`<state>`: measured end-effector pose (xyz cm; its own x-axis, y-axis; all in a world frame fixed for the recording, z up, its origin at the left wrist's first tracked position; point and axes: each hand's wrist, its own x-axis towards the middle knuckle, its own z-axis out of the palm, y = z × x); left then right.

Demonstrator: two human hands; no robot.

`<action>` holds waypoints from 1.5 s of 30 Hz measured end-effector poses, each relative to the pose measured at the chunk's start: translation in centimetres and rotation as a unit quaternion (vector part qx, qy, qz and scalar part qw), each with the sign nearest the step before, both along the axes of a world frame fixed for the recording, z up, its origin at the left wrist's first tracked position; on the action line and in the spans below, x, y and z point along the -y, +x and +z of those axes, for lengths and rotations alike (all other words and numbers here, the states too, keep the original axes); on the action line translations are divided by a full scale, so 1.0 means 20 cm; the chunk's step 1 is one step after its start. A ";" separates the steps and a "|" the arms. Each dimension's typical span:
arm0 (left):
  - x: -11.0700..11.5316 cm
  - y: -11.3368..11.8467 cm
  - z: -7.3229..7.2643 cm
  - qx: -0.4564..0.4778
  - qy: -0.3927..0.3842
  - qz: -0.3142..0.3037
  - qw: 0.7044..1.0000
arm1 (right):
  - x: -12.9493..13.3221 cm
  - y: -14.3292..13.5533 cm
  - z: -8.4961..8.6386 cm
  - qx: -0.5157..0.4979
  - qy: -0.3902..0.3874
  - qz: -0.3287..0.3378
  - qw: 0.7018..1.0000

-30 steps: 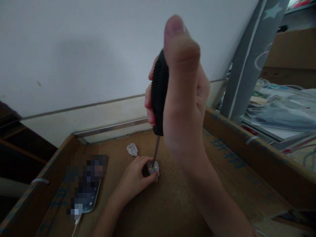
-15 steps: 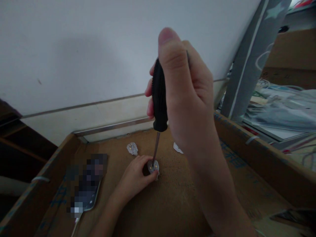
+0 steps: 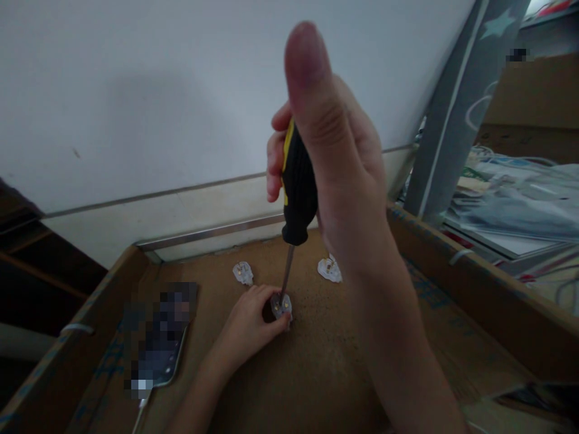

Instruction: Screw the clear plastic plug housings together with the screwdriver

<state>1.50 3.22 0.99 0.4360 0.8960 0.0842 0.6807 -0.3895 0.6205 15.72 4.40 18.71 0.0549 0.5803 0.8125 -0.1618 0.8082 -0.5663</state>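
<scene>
My right hand [image 3: 339, 132] is wrapped round the black and yellow handle of a screwdriver [image 3: 299, 193], its thumb pointing up along the top. The shaft runs down to a small clear plug [image 3: 281, 306] with brass-coloured parts, and the tip meets it near the middle. Thumb and forefinger of my left hand [image 3: 253, 319] pinch this plug from both sides against the cardboard. A second clear plug [image 3: 243, 272] lies just beyond my left hand. Another clear plug [image 3: 329, 269], with metal pins showing, lies to the right, partly covered by my right wrist.
Cardboard with raised sides [image 3: 488, 289] forms the work surface. A phone [image 3: 169, 355] with a white cable lies at the left. Behind stands a white wall [image 3: 181, 108]. Plastic bags [image 3: 520, 199] and cables are heaped outside at the right, beyond a grey post [image 3: 456, 114].
My right hand has turned on the screwdriver handle, so its yellow side now shows and the thumb is raised higher. More of the right-hand plug is visible. My left hand stays in place.
</scene>
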 end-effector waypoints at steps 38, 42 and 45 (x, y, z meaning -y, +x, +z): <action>0.03 0.00 -0.05 0.037 -0.026 0.045 0.998 | 0.19 0.09 0.13 0.114 0.036 -0.051 0.992; 0.02 0.00 -0.05 0.046 -0.037 0.041 0.997 | 0.11 0.08 0.09 0.083 0.027 -0.039 0.995; 0.02 0.00 -0.05 0.055 -0.035 0.029 0.997 | 0.10 0.06 0.08 0.084 -0.040 0.087 0.992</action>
<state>1.42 2.81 0.02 0.3753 0.9247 0.0640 0.6276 -0.3043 0.7166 16.98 2.42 20.36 -0.1833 0.6327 0.7524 -0.1929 0.7273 -0.6586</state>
